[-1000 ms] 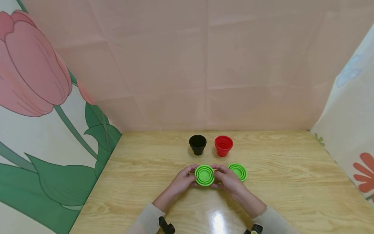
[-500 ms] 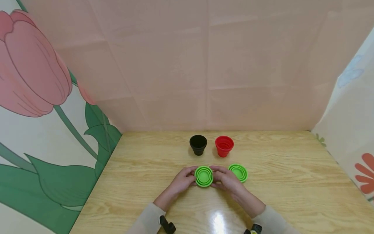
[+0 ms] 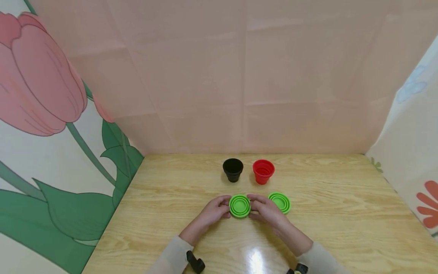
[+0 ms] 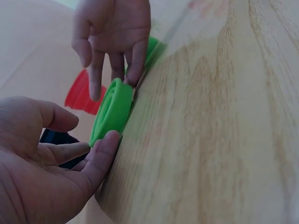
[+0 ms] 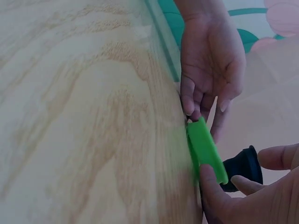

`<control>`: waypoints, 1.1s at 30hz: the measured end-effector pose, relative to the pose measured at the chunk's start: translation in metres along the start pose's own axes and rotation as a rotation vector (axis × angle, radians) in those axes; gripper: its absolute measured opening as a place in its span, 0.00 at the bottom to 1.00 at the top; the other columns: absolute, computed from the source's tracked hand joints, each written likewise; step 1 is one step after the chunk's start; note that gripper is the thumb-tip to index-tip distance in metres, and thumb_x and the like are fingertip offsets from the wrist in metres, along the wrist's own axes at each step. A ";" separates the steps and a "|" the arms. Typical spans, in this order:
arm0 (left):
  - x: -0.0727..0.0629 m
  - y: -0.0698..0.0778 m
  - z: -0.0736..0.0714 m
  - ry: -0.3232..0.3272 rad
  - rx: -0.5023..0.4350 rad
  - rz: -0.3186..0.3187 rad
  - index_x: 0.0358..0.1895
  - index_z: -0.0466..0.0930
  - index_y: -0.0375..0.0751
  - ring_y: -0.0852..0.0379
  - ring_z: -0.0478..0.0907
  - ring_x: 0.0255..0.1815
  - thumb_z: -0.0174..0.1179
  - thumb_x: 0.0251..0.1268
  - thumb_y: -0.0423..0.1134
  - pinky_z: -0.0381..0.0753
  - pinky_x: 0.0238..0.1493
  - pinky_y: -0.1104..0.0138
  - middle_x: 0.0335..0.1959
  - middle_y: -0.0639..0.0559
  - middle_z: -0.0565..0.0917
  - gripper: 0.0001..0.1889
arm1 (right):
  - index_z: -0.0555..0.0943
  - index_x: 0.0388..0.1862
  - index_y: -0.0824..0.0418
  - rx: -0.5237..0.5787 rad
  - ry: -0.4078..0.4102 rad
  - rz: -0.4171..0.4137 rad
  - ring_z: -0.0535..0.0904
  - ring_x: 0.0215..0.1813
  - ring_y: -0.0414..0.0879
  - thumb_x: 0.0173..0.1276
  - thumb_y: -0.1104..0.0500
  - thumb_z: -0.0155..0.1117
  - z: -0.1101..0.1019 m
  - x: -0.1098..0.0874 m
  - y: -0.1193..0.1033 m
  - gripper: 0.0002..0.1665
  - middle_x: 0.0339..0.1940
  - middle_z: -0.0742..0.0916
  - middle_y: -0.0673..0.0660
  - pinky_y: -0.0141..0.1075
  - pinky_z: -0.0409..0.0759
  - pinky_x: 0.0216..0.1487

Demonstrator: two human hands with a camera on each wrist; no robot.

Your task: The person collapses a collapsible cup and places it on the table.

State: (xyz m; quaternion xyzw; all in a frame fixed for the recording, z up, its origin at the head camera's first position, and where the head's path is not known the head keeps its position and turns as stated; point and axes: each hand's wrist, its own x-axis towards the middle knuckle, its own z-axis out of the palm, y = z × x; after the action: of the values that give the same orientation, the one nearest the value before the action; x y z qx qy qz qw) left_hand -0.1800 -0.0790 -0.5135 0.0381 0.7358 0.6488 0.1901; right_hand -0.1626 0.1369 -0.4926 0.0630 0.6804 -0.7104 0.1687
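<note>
A green collapsible cup (image 3: 240, 206), folded flat into concentric rings, lies on the wooden table between both hands. My left hand (image 3: 213, 211) is at its left side; in the left wrist view fingertips touch the cup's edge while the thumb (image 4: 60, 117) stays off it. On the opposite side, my right hand (image 3: 268, 212) has its fingertips at the edge, its thumb (image 5: 276, 157) also apart from the cup. A second flattened green cup (image 3: 280, 203) lies just beyond the right hand, partly covered by it in the left wrist view.
Farther back, a black cup (image 3: 233, 170) and a red cup (image 3: 263, 171) stand upright and expanded, side by side. Behind them, a pink cloth backdrop (image 3: 191, 95) meets the table's far edge. Printed flower panels (image 3: 78, 213) flank the table (image 3: 342, 205).
The green cup between the hands has come down slightly onto the table. Both thumbs have lifted away from it, and the fingers have loosened at its sides.
</note>
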 end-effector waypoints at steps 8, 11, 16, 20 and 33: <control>0.000 0.003 -0.008 -0.054 -0.006 -0.023 0.72 0.67 0.30 0.50 0.82 0.48 0.57 0.65 0.29 0.87 0.49 0.59 0.55 0.38 0.79 0.30 | 0.70 0.70 0.75 -0.038 0.033 -0.027 0.79 0.62 0.57 0.74 0.67 0.52 0.000 -0.003 -0.003 0.27 0.70 0.73 0.73 0.51 0.81 0.62; -0.002 0.005 -0.013 -0.076 -0.008 -0.026 0.73 0.65 0.31 0.49 0.82 0.51 0.58 0.67 0.31 0.87 0.50 0.58 0.57 0.38 0.79 0.31 | 0.70 0.71 0.73 -0.062 0.033 -0.031 0.79 0.61 0.56 0.73 0.66 0.53 -0.003 -0.006 -0.006 0.28 0.70 0.73 0.72 0.51 0.82 0.61; -0.009 0.010 -0.020 -0.071 -0.008 0.011 0.73 0.65 0.31 0.43 0.80 0.57 0.58 0.70 0.32 0.85 0.54 0.55 0.61 0.34 0.76 0.29 | 0.71 0.71 0.66 -0.209 0.023 -0.080 0.80 0.62 0.59 0.74 0.63 0.55 -0.010 -0.011 -0.015 0.28 0.68 0.76 0.70 0.50 0.83 0.59; -0.015 0.018 -0.025 -0.045 0.111 0.098 0.72 0.67 0.32 0.41 0.77 0.61 0.54 0.74 0.34 0.84 0.56 0.53 0.65 0.32 0.75 0.26 | 0.74 0.70 0.64 -0.422 0.010 -0.235 0.79 0.62 0.61 0.75 0.62 0.58 -0.017 -0.010 -0.022 0.26 0.66 0.78 0.69 0.48 0.84 0.55; -0.014 0.047 -0.037 0.111 0.510 0.453 0.70 0.73 0.45 0.47 0.71 0.71 0.58 0.74 0.36 0.76 0.67 0.52 0.71 0.47 0.73 0.23 | 0.77 0.64 0.69 -0.906 0.082 -0.835 0.78 0.64 0.62 0.69 0.69 0.65 -0.027 0.016 -0.031 0.24 0.64 0.80 0.65 0.57 0.80 0.61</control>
State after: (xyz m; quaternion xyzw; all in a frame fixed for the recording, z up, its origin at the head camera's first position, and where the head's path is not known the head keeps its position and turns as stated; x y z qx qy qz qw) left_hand -0.1885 -0.1110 -0.4613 0.2115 0.8564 0.4709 -0.0148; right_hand -0.1911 0.1618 -0.4700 -0.2592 0.8876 -0.3541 -0.1399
